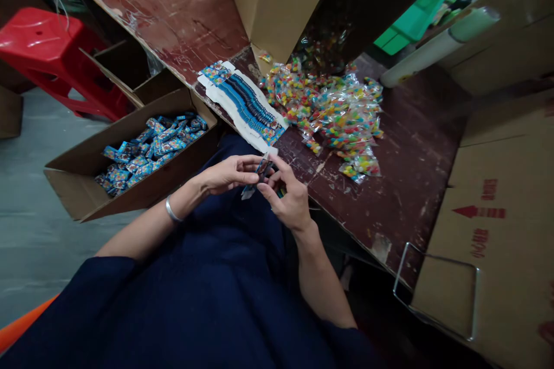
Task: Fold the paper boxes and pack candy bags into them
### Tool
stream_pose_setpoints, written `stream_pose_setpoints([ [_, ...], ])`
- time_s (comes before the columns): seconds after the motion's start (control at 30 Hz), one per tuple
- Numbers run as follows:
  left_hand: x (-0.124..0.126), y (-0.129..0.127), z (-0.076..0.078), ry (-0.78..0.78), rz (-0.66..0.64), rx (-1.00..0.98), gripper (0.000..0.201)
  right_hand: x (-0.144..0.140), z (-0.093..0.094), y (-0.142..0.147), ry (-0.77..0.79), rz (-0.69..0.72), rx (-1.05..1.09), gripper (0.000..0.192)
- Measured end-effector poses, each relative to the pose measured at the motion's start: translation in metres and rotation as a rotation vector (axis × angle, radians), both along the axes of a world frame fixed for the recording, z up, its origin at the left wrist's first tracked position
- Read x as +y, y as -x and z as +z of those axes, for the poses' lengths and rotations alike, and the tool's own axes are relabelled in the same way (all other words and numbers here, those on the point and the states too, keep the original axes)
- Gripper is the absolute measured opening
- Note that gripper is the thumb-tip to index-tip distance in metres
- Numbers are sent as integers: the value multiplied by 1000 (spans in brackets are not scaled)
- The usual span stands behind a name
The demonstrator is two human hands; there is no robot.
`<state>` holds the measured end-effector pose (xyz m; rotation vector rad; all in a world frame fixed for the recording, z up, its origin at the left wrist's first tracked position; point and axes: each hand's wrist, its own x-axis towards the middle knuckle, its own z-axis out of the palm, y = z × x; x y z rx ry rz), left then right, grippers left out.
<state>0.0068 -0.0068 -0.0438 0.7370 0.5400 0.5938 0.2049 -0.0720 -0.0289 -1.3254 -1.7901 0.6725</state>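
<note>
- Small blue carton (pixel 261 174) pinched between both hands, just in front of table edge (pixel 346 230), above lap.
- Left hand (pixel 229 174) closed on carton's left side, fingertips curled over its top.
- Right hand (pixel 288 199) closed on its right side, thumb pressing near upper end.
- Long axis running from table edge down toward lap, slightly tilted; white flap hanging at lower end.
- Both hands equally near; carton centred between grips.
- Stack of flat cartons (pixel 244 105) on table, just beyond hands; candy packets (pixel 337 115) to its right.
- Box of finished cartons (pixel 147 150) left of table edge.
</note>
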Motion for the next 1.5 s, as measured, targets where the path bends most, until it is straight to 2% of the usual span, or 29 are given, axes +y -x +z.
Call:
stream_pose_setpoints([
  [0.13,-6,2,4,-75,-52,58,56,11,12,-5,137,45,82,26],
  [0.2,-9,1,4,-85,-78,73,50,12,14,-7,188,60,126,28],
  [0.27,-11,-2,3,-60,-57,80,42,10,12,-7,177,-2,181,31],
  [0.33,-13,-6,2,-10,30,86,41,8,7,-4,107,-134,261,28],
  [0.4,-16,-12,1,32,155,84,44,4,0,3,80,-214,346,39],
  [0.47,-20,-19,0,44,293,80,45,1,-9,12,135,-219,414,41],
  [0.57,-26,-29,-4,25,465,84,42,-1,-19,26,191,-289,483,30],
  [0.7,-33,-33,-11,-153,662,179,40,4,-27,36,131,-408,501,28],
  [0.77,-37,-31,-15,-292,724,257,52,7,-30,36,82,-437,506,31],
  [0.83,-39,-26,-19,-404,698,318,61,9,-33,35,34,-445,488,37],
  [0.93,-39,-20,-22,-488,572,342,55,9,-37,34,-17,-414,435,34],
  [1.17,-28,-7,-13,-458,277,276,31,8,-35,31,-33,-374,374,24],
  [1.27,-28,-8,-9,-457,308,264,30,11,-32,30,-67,-310,364,24],
  [1.4,-28,-14,-4,-394,428,190,35,16,-27,32,-108,-262,563,19],
  [1.5,-26,-14,0,-392,406,178,36,21,-18,31,-86,-190,592,21],
])
